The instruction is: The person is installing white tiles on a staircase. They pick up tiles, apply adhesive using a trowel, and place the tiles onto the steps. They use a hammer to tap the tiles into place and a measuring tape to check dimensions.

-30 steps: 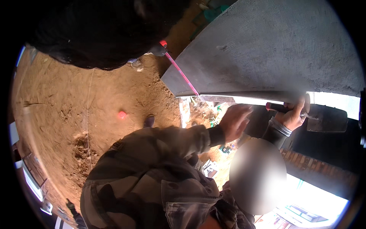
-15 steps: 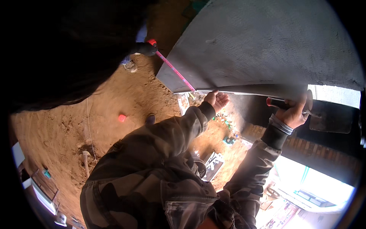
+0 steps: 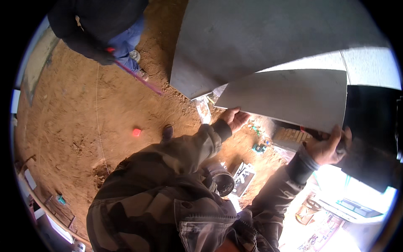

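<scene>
A flat grey board (image 3: 289, 94) is held tilted between my two hands, apart from the large grey surface above. My left hand (image 3: 236, 119) grips its near edge at the left, fingers curled over the rim. At the near right corner, my right hand (image 3: 325, 147) has hold of the edge with the thumb upward. Beneath the board, beside the right fingers, shows the red end of a tool handle (image 3: 303, 128); the rest is hidden or blurred. A co-worker (image 3: 105, 29) at the upper left holds a tape measure (image 3: 110, 50), its pink tape (image 3: 140, 79) hanging out, blurred.
The large grey slab-like surface (image 3: 235, 42) fills the top. On the dirt floor (image 3: 67, 105) lie a red block (image 3: 136, 132) and a thin string (image 3: 98, 109). Near my body are a bucket (image 3: 222, 182), a tray of tools (image 3: 243, 178) and a green-and-black power tool (image 3: 259, 148).
The board has come down from the grey surface, exposing a bright gap. The co-worker has drawn back to the left, and the tape has left the edge. My right hand has lowered.
</scene>
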Demonstrator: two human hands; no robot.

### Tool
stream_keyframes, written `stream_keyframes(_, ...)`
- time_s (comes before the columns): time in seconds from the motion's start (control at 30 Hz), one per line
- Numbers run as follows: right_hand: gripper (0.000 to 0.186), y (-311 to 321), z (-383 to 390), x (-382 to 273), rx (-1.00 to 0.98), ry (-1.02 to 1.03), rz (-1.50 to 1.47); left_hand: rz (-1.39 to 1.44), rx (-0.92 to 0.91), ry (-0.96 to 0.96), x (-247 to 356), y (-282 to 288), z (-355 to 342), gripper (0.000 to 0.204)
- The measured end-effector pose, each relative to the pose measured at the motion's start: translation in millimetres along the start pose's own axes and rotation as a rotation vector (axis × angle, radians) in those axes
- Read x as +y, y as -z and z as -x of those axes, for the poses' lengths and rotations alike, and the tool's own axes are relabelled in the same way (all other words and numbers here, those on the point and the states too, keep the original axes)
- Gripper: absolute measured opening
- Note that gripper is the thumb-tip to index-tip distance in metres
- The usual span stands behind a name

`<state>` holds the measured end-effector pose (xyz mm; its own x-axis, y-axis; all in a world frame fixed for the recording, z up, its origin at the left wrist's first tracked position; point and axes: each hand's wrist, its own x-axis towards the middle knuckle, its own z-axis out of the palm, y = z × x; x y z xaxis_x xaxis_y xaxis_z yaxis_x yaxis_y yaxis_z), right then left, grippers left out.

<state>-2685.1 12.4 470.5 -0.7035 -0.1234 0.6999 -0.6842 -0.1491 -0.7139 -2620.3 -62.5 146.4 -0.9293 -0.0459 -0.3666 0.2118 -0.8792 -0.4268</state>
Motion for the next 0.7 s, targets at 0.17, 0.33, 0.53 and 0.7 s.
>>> stream_keyframes(0.17,0.021,81,17,-35,0.257,0.026,0.110,-0.049,-0.040,-0.007,-46,20,58,0.017)
stream_keyframes(0.33,0.040,185,15,-66,0.554,-0.099,0.373,0.032,0.025,-0.127,-32,84,65,0.025)
stream_keyframes(0.53,0.046,308,37,-86,0.558,-0.131,0.372,-0.148,0.147,0.079,-26,128,97,0.029)
stream_keyframes(0.7,0.038,343,65,-120,0.744,-0.167,0.322,-0.258,0.128,0.227,-22,150,109,0.031)
